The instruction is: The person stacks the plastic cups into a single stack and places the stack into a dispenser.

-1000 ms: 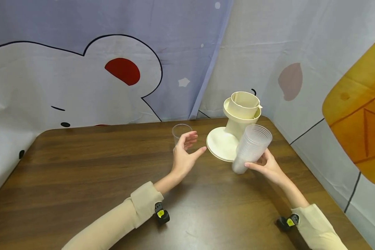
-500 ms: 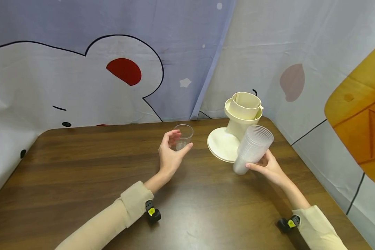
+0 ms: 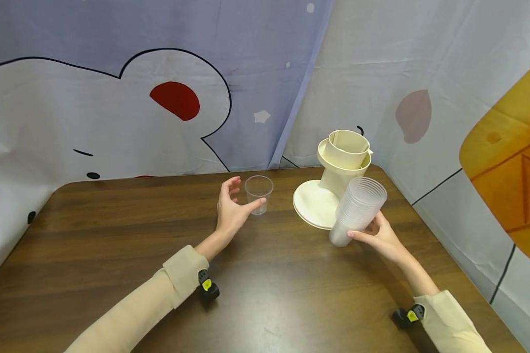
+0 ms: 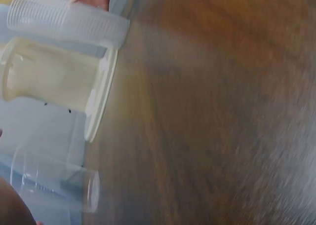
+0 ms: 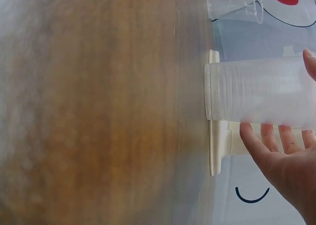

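Observation:
A single clear plastic cup (image 3: 259, 189) stands upright on the table, left of a cream-coloured holder (image 3: 316, 205). Beside the cup's left side is my left hand (image 3: 230, 212), fingers spread from the thumb; the thumb tip overlaps the cup's near side, and whether it touches I cannot tell. My right hand (image 3: 383, 239) grips a tall stack of nested clear plastic cups (image 3: 357, 208) in front of the holder, thumb on one side and fingers on the other. In the right wrist view the stack (image 5: 261, 92) has its base end close to the tabletop.
The cream holder has a round base and a ring-shaped upper part with an inner tube (image 3: 348, 142). A brown wooden table (image 3: 128, 235) extends to the left and toward me. Printed cloth (image 3: 256, 88) hangs behind the table and along its right side.
My left hand has moved left, away from the holder and past the single cup, which now shows more fully. The right hand and its stack of cups stay almost still.

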Motion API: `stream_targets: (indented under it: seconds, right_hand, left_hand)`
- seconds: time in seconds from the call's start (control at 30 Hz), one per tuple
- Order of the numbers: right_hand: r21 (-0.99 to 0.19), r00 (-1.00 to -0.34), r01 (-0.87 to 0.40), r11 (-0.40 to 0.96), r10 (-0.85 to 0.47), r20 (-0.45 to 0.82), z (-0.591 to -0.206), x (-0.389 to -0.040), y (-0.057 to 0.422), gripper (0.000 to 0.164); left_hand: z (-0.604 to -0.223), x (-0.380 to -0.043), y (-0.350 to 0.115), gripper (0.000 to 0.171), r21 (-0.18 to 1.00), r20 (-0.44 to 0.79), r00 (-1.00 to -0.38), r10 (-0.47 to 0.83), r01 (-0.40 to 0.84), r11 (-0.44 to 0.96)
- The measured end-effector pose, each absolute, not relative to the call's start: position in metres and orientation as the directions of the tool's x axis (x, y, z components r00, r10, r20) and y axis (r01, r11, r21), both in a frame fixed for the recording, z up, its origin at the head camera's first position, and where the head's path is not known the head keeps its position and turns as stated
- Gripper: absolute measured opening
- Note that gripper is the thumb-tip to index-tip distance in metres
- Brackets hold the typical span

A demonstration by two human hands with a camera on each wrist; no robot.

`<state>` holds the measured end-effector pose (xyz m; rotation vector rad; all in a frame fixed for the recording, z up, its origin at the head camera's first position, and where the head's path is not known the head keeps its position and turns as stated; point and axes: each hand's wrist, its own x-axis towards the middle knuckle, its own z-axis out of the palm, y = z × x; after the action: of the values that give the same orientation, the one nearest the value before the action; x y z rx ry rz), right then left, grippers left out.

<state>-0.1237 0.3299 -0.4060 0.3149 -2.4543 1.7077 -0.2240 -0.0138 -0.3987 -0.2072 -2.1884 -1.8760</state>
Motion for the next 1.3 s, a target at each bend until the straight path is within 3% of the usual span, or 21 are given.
stream_targets:
  seconds: [0.57,1.0,1.3]
  right_hand:
    - [-0.906,-0.971,-0.239,0.350,-0.093,0.220,-0.405,-0.123,0.330,0.068]
    - [-0.907,-0.969,-0.247,0.342,-0.100,0.226,-0.405,-0.123,0.331,0.069]
    - [-0.904,-0.971,-0.239,0.355,-0.089,0.222,-0.405,-0.123,0.331,0.068]
  left_hand:
    - [-0.400,-0.238,-0.008,0.096,0.960,0.084,-0.994,0.068,0.099,0.263]
    - [-0.405,-0.241,-0.002,0.090,0.948,0.065,-0.992,0.109,0.096,0.304]
    - [-0.406,-0.241,0.002,0.078,0.953,0.074,-0.991,0.107,0.102,0.286]
